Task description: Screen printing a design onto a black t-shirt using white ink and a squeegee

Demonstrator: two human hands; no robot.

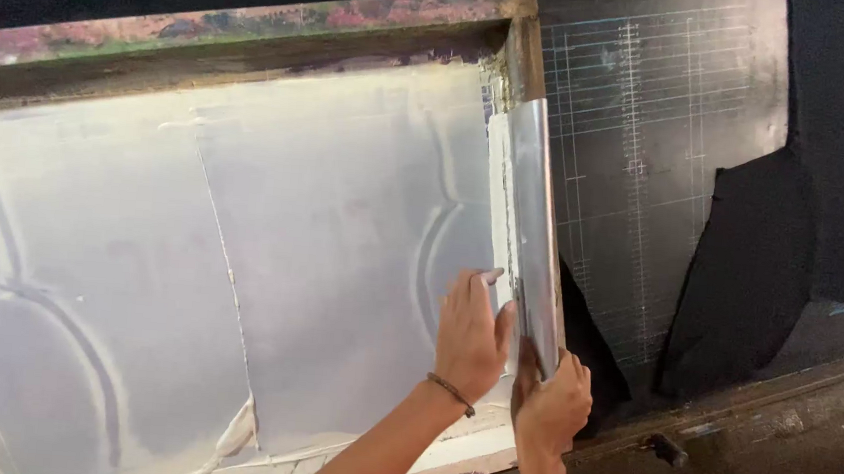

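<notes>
Squeegee blade (533, 226), a long silvery strip, stands nearly upright along the right edge of a wooden-framed printing screen (258, 29), with its top end close to the frame's upper right corner and its lower end down in both hands. White ink or paste clings to its left side where it meets the mesh.

Left hand (469, 336) lies flat against the mesh just left of the strip, fingers together and pointing up, thumb pressed against the strip's edge (there's a dark braided band on that wrist). Right hand (551, 408) wraps around the bottom of the strip from the right, fingers curled closed on it, thumb up along the metal.

Mesh (240, 253) itself is coated pale white-grey, with curved streaks dragged through the coating and a thin ridge line running down the middle. Frame wood along the top is stained with red, green and blue paint blotches.

Right of the frame is a dark board (651, 135) marked with a faint grid, and a piece of black cloth (750, 273) hangs over part of it. Worn dark ledge (777, 446) runs below on the right.
</notes>
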